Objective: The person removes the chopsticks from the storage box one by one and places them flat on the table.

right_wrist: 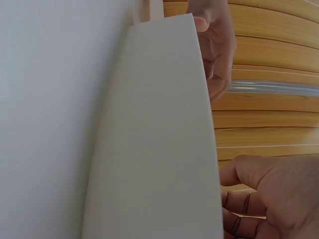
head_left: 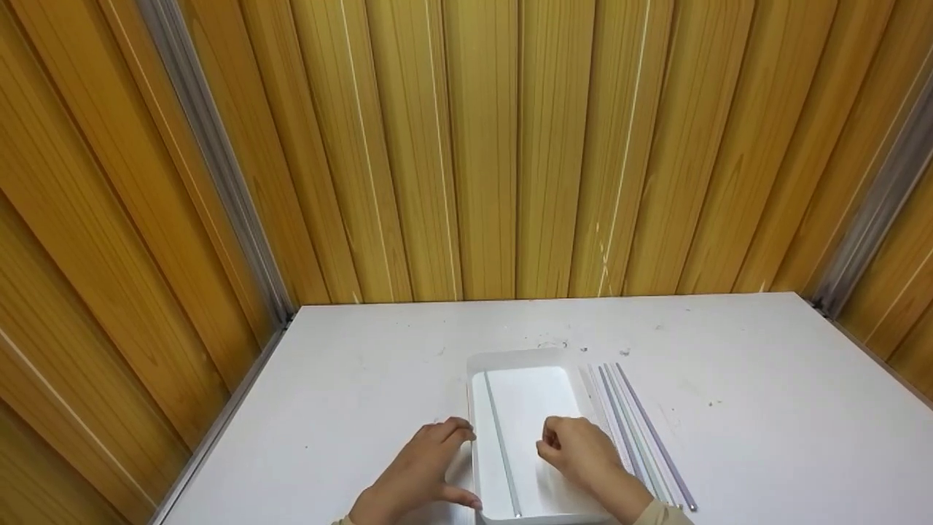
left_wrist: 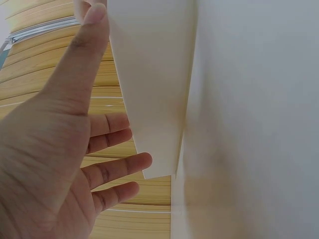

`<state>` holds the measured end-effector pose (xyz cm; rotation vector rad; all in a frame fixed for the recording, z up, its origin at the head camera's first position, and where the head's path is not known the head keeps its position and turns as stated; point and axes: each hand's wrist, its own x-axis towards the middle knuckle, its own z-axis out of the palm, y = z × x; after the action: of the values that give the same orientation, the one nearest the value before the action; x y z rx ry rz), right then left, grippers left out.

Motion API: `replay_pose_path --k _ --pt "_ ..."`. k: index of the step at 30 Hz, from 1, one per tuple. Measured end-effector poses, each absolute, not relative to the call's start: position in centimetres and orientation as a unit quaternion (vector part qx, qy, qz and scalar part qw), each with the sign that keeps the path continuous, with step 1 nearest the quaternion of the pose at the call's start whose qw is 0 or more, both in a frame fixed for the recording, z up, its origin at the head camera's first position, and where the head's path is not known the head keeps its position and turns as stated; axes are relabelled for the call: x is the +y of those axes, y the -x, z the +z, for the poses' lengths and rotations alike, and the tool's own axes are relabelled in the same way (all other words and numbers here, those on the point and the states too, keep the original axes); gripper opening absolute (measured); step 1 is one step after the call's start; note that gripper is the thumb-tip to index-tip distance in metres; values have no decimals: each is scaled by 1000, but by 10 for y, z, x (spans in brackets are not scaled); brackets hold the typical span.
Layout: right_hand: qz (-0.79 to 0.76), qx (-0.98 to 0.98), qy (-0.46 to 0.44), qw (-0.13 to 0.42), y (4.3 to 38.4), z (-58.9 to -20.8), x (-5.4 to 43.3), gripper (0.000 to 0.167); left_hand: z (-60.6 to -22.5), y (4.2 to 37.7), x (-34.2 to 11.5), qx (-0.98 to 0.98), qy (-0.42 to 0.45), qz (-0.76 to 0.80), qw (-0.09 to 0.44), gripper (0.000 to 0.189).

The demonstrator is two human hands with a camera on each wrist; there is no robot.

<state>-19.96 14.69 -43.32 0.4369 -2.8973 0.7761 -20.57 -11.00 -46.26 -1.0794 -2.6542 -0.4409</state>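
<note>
A white rectangular box (head_left: 536,361) with low walls stands on the table, its long sides running away from me. One thin pale green stick (head_left: 501,441) lies lengthwise inside, near the left wall. My left hand (head_left: 426,463) is at the box's left side, fingertips and thumb spread along the rim; the left wrist view shows its fingers (left_wrist: 117,165) extended beside the white wall. My right hand (head_left: 583,448) is over the right half of the box with its fingers curled, and nothing shows between them. In the right wrist view, the box wall partly hides those fingers.
Several thin sticks (head_left: 645,437) in lilac, pale green and white lie side by side on the table, just right of the box and partly under the right forearm. The white table (head_left: 765,379) meets wood-look panels (head_left: 481,146) at the back.
</note>
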Motion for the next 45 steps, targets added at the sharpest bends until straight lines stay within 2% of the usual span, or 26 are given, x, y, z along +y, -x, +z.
replay_pose_path --k 6,15,23,30,37,45 --pt "259 -951 -164 39 201 -439 140 14 -464 207 -109 -898 386 -149 148 81" --pt "251 -954 -164 26 202 -446 128 15 -464 209 -107 -904 378 -149 132 82" --pt "251 -953 -167 28 202 -452 120 17 -464 208 -107 -902 379 -153 141 81" --pt "240 -958 -157 7 204 -456 114 20 -463 207 -107 -902 377 -155 142 81" --pt "227 -963 -147 20 205 -459 109 24 -464 207 -106 -898 381 -157 154 81" --pt "210 -968 -139 11 208 -458 108 24 -464 208 -103 -901 378 -151 148 82"
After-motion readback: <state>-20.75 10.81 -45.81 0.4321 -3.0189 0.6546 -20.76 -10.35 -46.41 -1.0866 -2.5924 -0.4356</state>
